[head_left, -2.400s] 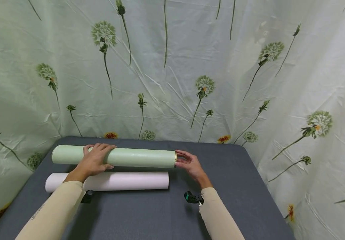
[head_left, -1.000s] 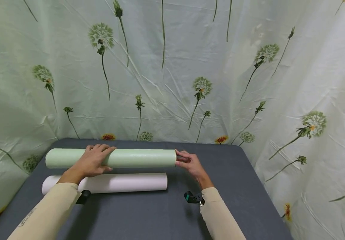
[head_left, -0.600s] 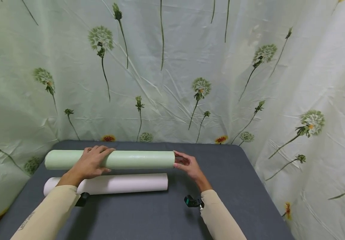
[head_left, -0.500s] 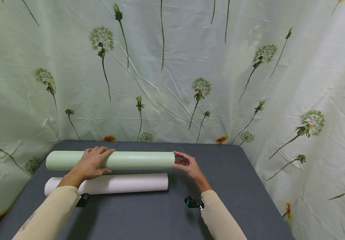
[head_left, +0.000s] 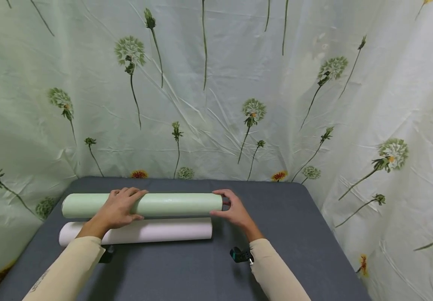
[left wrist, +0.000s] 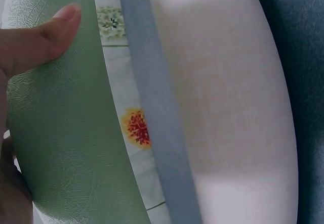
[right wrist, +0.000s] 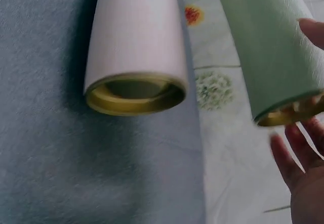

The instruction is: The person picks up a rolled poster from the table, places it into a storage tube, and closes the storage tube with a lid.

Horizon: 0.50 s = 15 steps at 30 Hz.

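A long pale green tube point(head_left: 180, 205) with a gold-rimmed end lies crosswise in both hands and appears raised off the table. My left hand point(head_left: 120, 209) grips it left of its middle, fingers over the top and thumb on the near side. At the right end, my right hand point(head_left: 235, 211) holds the tube between its thumb and fingers; in the right wrist view the other fingers point(right wrist: 286, 155) extend past the gold rim. Nearer to me, a pale pink tube point(head_left: 163, 230) rests on the table, partly hidden by my left wrist. Its gold-rimmed open end point(right wrist: 136, 95) shows in the right wrist view.
A dark grey cloth covers the table point(head_left: 186, 271). Behind and beside it hangs a pale curtain point(head_left: 216, 138) printed with dandelions and flowers. A black strap point(head_left: 240, 254) sits by the right sleeve, and a dark wrist device point(head_left: 107, 254) by the left one.
The green tube has come slightly closer to the pink tube. My right thumb and fingers, formerly at the end's edge, now reach over the tube's end. My left hand keeps its grip.
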Each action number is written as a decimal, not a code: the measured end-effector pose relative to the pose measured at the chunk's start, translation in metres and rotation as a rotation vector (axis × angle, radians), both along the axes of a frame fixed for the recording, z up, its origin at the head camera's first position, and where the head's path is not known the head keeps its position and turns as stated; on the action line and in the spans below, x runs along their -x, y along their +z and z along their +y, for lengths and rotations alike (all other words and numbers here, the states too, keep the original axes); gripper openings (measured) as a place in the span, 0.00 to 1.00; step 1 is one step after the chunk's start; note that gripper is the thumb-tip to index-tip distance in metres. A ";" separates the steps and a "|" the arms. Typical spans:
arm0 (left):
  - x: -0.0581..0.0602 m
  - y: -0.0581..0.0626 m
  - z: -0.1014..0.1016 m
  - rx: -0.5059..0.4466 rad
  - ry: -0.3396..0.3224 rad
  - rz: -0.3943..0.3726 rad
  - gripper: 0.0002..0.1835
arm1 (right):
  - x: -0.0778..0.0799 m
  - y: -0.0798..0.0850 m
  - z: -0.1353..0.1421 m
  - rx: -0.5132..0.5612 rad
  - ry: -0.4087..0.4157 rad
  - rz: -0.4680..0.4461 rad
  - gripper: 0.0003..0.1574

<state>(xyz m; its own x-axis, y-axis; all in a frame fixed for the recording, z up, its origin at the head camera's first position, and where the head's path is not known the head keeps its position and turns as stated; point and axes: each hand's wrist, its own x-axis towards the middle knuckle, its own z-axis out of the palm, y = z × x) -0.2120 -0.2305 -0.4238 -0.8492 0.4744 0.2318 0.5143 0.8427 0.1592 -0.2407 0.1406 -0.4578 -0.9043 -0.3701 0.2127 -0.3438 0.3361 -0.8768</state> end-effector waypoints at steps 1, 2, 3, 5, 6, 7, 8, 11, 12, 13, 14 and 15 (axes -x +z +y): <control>-0.001 0.000 0.000 -0.002 0.001 -0.002 0.40 | -0.001 0.002 -0.002 -0.037 0.006 0.037 0.36; -0.002 -0.001 0.000 -0.005 0.004 -0.005 0.40 | -0.001 0.004 -0.004 -0.067 0.017 0.070 0.36; -0.003 -0.001 0.000 -0.005 0.008 -0.006 0.40 | -0.002 0.007 -0.005 -0.095 0.028 0.099 0.36; -0.004 -0.002 0.000 -0.008 0.011 -0.003 0.40 | -0.003 0.012 -0.009 -0.145 0.055 0.145 0.36; -0.004 -0.002 0.000 -0.006 0.012 0.001 0.40 | -0.004 0.014 -0.011 -0.177 0.064 0.161 0.36; -0.004 -0.002 0.000 -0.002 0.011 0.005 0.40 | -0.004 0.016 -0.013 -0.210 0.069 0.176 0.36; -0.005 -0.002 0.000 -0.002 0.010 0.007 0.40 | -0.005 0.017 -0.015 -0.244 0.074 0.193 0.36; -0.006 -0.002 0.000 0.001 0.004 0.012 0.40 | -0.007 0.021 -0.021 -0.343 0.080 0.232 0.37; -0.006 -0.002 0.000 0.004 0.004 0.013 0.40 | -0.008 0.023 -0.023 -0.373 0.084 0.248 0.37; -0.006 -0.003 0.000 0.007 0.005 0.016 0.40 | -0.009 0.024 -0.025 -0.401 0.089 0.263 0.38; -0.006 -0.003 0.000 0.010 0.006 0.018 0.40 | -0.010 0.025 -0.028 -0.424 0.094 0.271 0.38; -0.007 -0.004 -0.001 0.013 0.008 0.019 0.40 | -0.011 0.026 -0.030 -0.448 0.093 0.281 0.39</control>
